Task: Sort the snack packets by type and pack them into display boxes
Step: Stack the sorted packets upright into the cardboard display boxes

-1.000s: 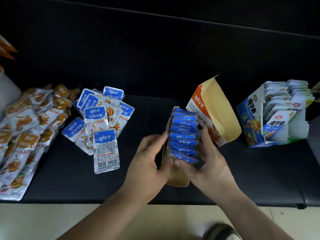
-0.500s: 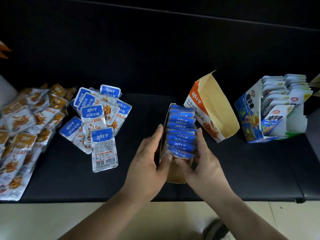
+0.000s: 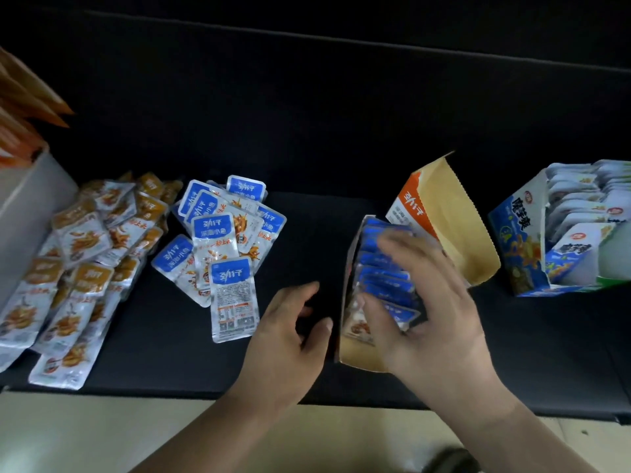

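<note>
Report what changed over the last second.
The left hand let go of the open box and drew away leftward; it now holds nothing. The right hand moved up over the boxed blue packets, blurred, grip unclear. The box, the loose blue pile, the orange pile and the filled box at the right stayed put.

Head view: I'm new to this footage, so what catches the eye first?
The right hand covers a row of blue packets standing in the open display box at centre. Left of it lie a loose blue pile and an orange pile; a filled box stands far right.
</note>
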Motion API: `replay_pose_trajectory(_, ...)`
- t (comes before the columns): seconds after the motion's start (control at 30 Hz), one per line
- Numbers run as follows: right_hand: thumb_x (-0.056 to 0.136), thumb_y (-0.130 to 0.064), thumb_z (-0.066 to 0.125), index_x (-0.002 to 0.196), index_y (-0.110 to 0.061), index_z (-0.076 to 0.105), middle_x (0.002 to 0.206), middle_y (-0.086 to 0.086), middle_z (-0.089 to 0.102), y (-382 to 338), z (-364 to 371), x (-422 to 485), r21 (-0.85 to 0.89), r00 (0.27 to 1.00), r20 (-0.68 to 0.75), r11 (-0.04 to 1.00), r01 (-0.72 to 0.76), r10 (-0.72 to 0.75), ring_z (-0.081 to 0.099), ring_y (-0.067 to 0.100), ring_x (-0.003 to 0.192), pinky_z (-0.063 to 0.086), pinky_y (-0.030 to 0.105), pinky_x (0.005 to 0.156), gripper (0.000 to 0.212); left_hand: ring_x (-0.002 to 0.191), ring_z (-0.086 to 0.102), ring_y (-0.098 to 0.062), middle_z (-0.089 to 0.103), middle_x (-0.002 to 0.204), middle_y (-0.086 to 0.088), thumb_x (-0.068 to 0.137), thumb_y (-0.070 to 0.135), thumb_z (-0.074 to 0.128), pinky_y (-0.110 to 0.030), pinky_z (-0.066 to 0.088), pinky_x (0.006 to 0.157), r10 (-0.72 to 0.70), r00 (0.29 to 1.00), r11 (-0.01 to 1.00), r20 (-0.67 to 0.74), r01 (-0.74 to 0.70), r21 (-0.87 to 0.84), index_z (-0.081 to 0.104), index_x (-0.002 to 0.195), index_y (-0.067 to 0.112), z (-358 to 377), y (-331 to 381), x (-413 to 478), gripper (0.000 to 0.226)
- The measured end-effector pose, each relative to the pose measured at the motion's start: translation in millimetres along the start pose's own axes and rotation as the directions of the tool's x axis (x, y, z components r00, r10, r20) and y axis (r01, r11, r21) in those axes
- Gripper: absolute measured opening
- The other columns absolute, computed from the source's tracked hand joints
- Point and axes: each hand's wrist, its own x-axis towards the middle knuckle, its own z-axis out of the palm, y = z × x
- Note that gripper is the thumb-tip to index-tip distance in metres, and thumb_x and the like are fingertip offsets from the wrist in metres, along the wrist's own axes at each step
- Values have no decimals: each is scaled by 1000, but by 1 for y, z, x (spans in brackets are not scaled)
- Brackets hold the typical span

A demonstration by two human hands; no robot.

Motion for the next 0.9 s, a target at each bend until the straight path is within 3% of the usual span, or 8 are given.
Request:
replay_pose_trajectory(0.1,88,-16,78,117,-16,75,119,-10,69,-26,33,6,101,995,93,993,-58,48,64,4,117,50,18,98,29,123,57,-5,58,133,14,90,25,76,-22,53,95,56,993,971,-106,-29,238,69,128,26,-29,-23,0,39)
replay_pose_trajectory(0.23,89,-17,78,102,-38,75,101,-24,70,-48,91,3,210,908,296,907,-366,298,67,0,106,53,17,90,24,143,41,-43,47,154,-20,82,27,79,-57,42,114,72,984,796,-161,40,604,60,139,19,-73,-64,6,61)
replay_pose_trajectory(0.37,88,-16,77,100,-40,73,101,-25,69,-40,125,5,136,866,346,894,-427,361,62,-10,105,48,9,91,28,151,29,-49,34,164,-22,87,40,62,-68,35,115,-64,996,748,-70,94,657,39,154,31,-87,-82,5,72)
replay_pose_trajectory(0.53,90,-23,75,123,-31,68,130,-18,55,-25,161,39,9,864,331,915,-404,379,51,-12,119,42,2,91,34,148,34,-38,36,163,-10,87,41,70,-62,38,115,0,998,804,-59,35,594,47,147,39,-102,-88,10,65)
replay_pose_trajectory(0.6,93,-31,71,138,-31,58,152,-11,39,-22,179,62,-107,853,380,933,-343,357,37,0,141,42,17,108,47,148,31,-34,30,164,-7,86,45,71,-58,38,115,43,998,810,-50,-6,586,45,147,40,-115,-88,18,67)
replay_pose_trajectory(0.7,97,-43,63,155,-33,39,169,-2,11,-24,207,102,-304,836,486,946,-112,255,3,21,157,20,47,127,64,158,-7,-31,-11,172,-1,92,59,63,-48,13,127,-51,996,776,67,-3,631,12,159,51,-137,-82,34,85)
replay_pose_trajectory(0.8,100,-57,51,161,-44,19,172,-6,-13,-28,231,134,-394,714,675,910,133,188,-19,25,157,0,58,127,71,154,-30,-29,-37,163,3,94,66,57,-42,-4,127,-184,969,749,165,30,661,-12,160,51,-147,-77,46,96)
replay_pose_trajectory(0.9,100,-69,39,160,-54,3,166,-16,-30,-26,246,144,-481,580,750,864,146,320,-29,28,155,-8,65,123,71,152,-33,-28,-42,158,3,94,71,53,-44,-6,127,-185,963,732,194,4,681,-15,159,49,-147,-81,44,96)
